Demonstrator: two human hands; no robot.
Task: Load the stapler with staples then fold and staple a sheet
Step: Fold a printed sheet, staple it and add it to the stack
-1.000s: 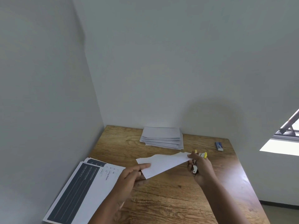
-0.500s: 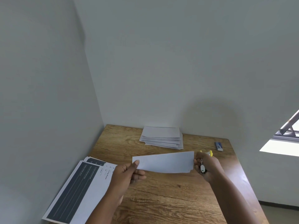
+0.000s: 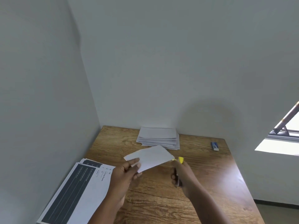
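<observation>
Plain grey walls meet in a corner behind a wooden table (image 3: 202, 183), whose near edge is cut off by the bottom of the picture. At its far side, against the wall, lies a stack of folded white sheets (image 3: 158, 138). Toward the far right corner lies a small blue and white box (image 3: 214, 146), its label too small to read. On the near left, a pile of printed pages (image 3: 77, 191) with dark panels overhangs the table edge and runs out of view below.

Above the middle of the table the left hand (image 3: 124, 177) pinches the near left corner of a folded sheet (image 3: 150, 157), thumb on top, holding it tilted in the air. The sheet's right corner reaches the right hand (image 3: 181, 173), which is closed around a stapler (image 3: 179, 160). Only the stapler's yellow tip shows past the fingers, with a dark part lower in the grip; the rest is hidden and blurred. Whether the sheet's corner sits inside the stapler's mouth cannot be told. A window at the right edge is only partly in view.
</observation>
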